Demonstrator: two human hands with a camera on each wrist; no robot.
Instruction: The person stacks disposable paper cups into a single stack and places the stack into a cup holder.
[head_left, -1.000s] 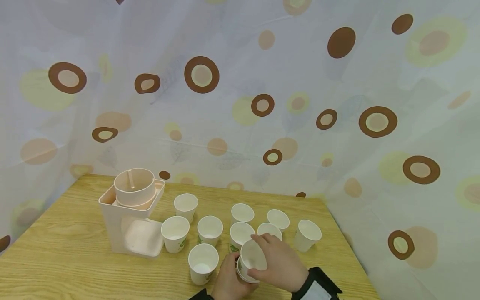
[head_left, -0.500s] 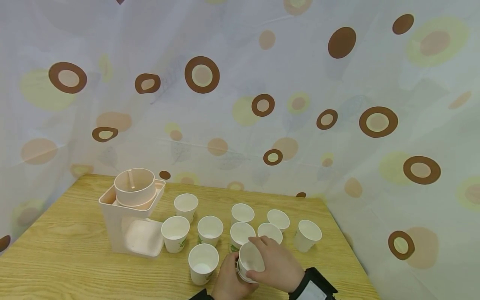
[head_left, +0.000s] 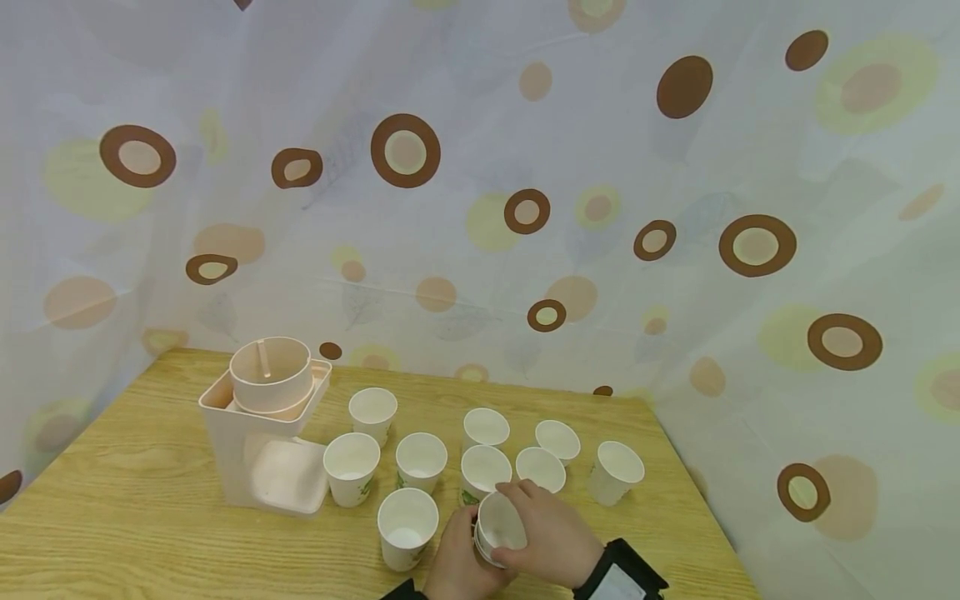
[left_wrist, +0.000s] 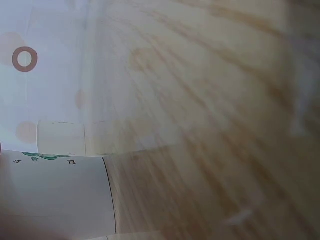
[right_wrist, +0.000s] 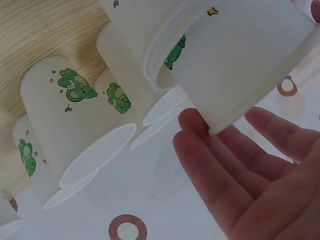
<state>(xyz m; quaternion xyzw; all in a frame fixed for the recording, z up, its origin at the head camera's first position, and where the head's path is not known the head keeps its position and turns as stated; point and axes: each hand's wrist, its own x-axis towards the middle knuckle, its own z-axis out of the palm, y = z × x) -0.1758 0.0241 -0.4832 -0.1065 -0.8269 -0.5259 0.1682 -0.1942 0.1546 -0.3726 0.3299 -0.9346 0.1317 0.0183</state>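
Observation:
At the front of the table, my left hand (head_left: 459, 560) holds a nested stack of white paper cups (right_wrist: 140, 30) from the left side. My right hand (head_left: 555, 533) grips the topmost paper cup (head_left: 501, 521) near its rim, thumb in front and fingers behind. In the right wrist view this top cup (right_wrist: 245, 60) sits partly inside the stack, with a gap between the rims. Green cartoon prints mark the cups. A white cup (left_wrist: 55, 200) with a green print fills the lower left of the left wrist view; much of that view is blurred.
Several upright paper cups surround the hands, including one front-left (head_left: 407, 529), one just behind (head_left: 486, 471) and one far right (head_left: 617, 472). A pale pink box-shaped container (head_left: 258, 454) with a round cup-like top stands left. A patterned cloth (head_left: 450, 250) rises behind the wooden table (head_left: 112, 517).
My right hand has moved slightly down and left, and the top cup has sunk a little lower into the stack. The left hand stays in place.

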